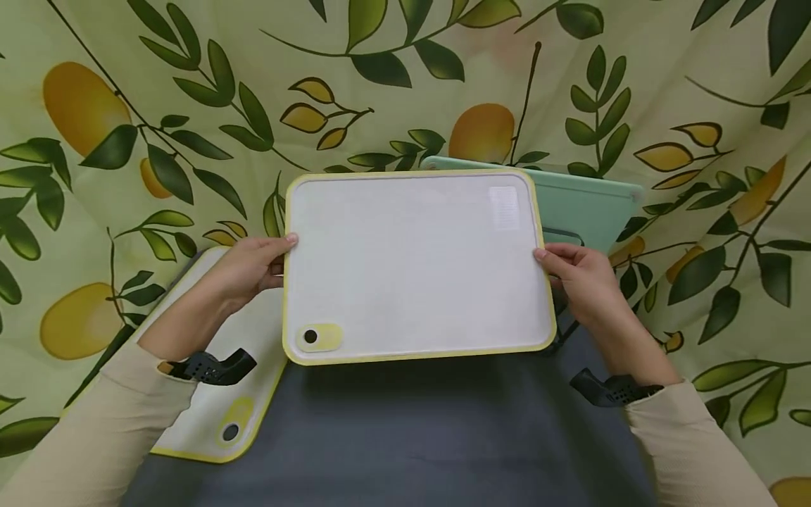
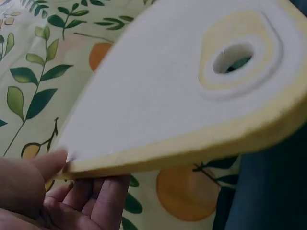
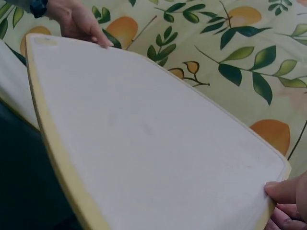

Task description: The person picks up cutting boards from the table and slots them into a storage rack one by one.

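Note:
Both hands hold up a white cutting board [image 1: 412, 267] with a yellow rim and a round hole in its lower left corner. On the left edge, my left hand [image 1: 253, 264] pinches it, thumb on the face and fingers behind. My right hand [image 1: 583, 274] grips the right edge the same way. In the left wrist view, the left fingers [image 2: 108, 201] curl under the yellow rim, and the hole shows near the far corner. The right wrist view has the right thumb [image 3: 283, 190] on the board's face.
A second white board [image 1: 209, 401] with a yellow rim and corner hole lies at the left, partly under my left arm. Behind the held board, a mint green board [image 1: 589, 204] leans by a dark wire stand [image 1: 564, 234]. The grey tabletop [image 1: 405, 436] meets a leaf-patterned cloth [image 1: 380, 105].

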`<state>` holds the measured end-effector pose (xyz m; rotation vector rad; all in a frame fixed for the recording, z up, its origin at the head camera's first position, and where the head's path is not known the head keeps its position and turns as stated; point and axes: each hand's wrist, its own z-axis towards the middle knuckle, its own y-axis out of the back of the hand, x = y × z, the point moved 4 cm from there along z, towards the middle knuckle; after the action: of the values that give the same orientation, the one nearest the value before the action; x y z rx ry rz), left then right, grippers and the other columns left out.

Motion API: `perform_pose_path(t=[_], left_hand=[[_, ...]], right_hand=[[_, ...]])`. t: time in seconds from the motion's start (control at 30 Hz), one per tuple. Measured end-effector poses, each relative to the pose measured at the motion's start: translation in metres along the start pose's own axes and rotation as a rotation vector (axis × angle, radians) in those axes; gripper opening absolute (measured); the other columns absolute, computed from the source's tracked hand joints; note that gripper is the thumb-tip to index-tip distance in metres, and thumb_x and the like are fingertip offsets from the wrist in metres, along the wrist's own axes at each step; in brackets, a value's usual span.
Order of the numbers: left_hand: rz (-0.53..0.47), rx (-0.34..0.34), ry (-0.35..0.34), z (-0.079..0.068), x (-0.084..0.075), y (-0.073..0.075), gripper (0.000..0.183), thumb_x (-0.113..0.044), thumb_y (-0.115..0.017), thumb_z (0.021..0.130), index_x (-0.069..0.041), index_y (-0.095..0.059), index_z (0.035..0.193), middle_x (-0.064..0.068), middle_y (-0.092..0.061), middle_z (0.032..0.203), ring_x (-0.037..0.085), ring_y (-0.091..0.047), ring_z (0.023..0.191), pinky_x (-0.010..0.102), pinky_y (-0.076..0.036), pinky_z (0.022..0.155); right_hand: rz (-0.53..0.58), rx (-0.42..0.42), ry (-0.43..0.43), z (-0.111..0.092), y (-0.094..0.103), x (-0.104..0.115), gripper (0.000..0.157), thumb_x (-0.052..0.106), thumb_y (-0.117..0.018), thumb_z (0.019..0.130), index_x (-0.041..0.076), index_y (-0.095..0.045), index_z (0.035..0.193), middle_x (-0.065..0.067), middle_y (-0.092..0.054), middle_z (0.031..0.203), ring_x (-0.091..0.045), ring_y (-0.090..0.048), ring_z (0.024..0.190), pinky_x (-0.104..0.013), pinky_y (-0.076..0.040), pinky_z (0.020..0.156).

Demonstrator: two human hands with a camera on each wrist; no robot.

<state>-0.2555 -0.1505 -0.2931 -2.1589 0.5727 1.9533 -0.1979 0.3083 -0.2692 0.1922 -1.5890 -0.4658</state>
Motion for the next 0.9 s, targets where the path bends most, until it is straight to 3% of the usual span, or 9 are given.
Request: perform_pose_path(t=[0.13, 0.23, 0.43, 0.53, 0.6, 0.77, 0.9], left_hand=[[-0.015, 0.058, 0.025, 0.007, -0.006, -0.009, 0.039, -0.022, -0.063, 0.101, 0.004, -0.056, 0.130, -0.013, -0.075, 0.095, 0.004, -0.073, 0.092, 0.022, -0.058, 0.086], [0.028, 0.074, 0.017, 0.010, -0.012, -0.015, 0.043, -0.016, -0.065, 0.099, 0.008, -0.054, 0.134, -0.014, -0.076, 0.094, 0.004, -0.073, 0.092, 0.021, -0.058, 0.087], [0.045, 0.017, 0.008, 0.021, -0.031, -0.025, 0.048, -0.015, -0.069, 0.097, 0.010, -0.054, 0.136, -0.013, -0.077, 0.088, 0.003, -0.075, 0.085, 0.020, -0.060, 0.082], [0.054, -0.013, -0.005, 0.030, -0.042, -0.030, 0.048, -0.015, -0.069, 0.097, 0.009, -0.055, 0.136, -0.013, -0.076, 0.087, 0.004, -0.075, 0.083, 0.021, -0.060, 0.079], [0.068, -0.035, -0.014, 0.036, -0.049, -0.034, 0.046, -0.016, -0.070, 0.096, 0.008, -0.057, 0.134, -0.011, -0.077, 0.086, 0.004, -0.075, 0.082, 0.021, -0.061, 0.078], [0.110, -0.063, -0.035, 0.049, -0.064, -0.042, 0.043, -0.016, -0.072, 0.095, 0.005, -0.061, 0.131, -0.010, -0.076, 0.087, 0.005, -0.075, 0.081, 0.023, -0.061, 0.079], [0.157, -0.068, -0.038, 0.057, -0.074, -0.050, 0.043, -0.017, -0.072, 0.095, 0.003, -0.061, 0.131, -0.007, -0.076, 0.087, 0.006, -0.075, 0.080, 0.023, -0.061, 0.078]], right_hand=[[0.122, -0.005, -0.059, 0.001, 0.012, -0.007, 0.038, 0.037, -0.068, 0.096, 0.011, -0.059, 0.123, 0.017, -0.067, 0.094, 0.000, -0.066, 0.085, -0.019, -0.057, 0.071], [0.183, 0.013, -0.082, 0.000, 0.022, -0.008, 0.031, 0.036, -0.071, 0.094, 0.015, -0.062, 0.115, 0.017, -0.069, 0.092, -0.001, -0.068, 0.083, -0.019, -0.057, 0.069], [0.310, 0.096, -0.081, 0.001, 0.045, -0.004, 0.008, 0.028, -0.074, 0.093, 0.022, -0.074, 0.099, 0.012, -0.076, 0.093, -0.005, -0.071, 0.083, -0.023, -0.059, 0.069], [0.344, 0.128, -0.084, 0.004, 0.057, -0.002, 0.006, 0.024, -0.073, 0.094, 0.021, -0.077, 0.097, 0.009, -0.077, 0.092, -0.005, -0.073, 0.084, -0.023, -0.059, 0.069], [0.330, 0.139, -0.081, 0.006, 0.064, -0.001, 0.007, 0.023, -0.072, 0.094, 0.021, -0.077, 0.098, 0.009, -0.077, 0.093, -0.005, -0.073, 0.085, -0.023, -0.059, 0.070], [0.161, 0.120, -0.086, 0.007, 0.081, 0.004, 0.012, 0.032, -0.072, 0.093, 0.028, -0.071, 0.104, 0.016, -0.075, 0.094, -0.002, -0.073, 0.087, -0.020, -0.060, 0.074], [0.063, 0.122, -0.105, 0.008, 0.093, 0.005, 0.006, 0.034, -0.070, 0.095, 0.035, -0.069, 0.100, 0.020, -0.074, 0.092, 0.001, -0.071, 0.087, -0.018, -0.059, 0.075]])
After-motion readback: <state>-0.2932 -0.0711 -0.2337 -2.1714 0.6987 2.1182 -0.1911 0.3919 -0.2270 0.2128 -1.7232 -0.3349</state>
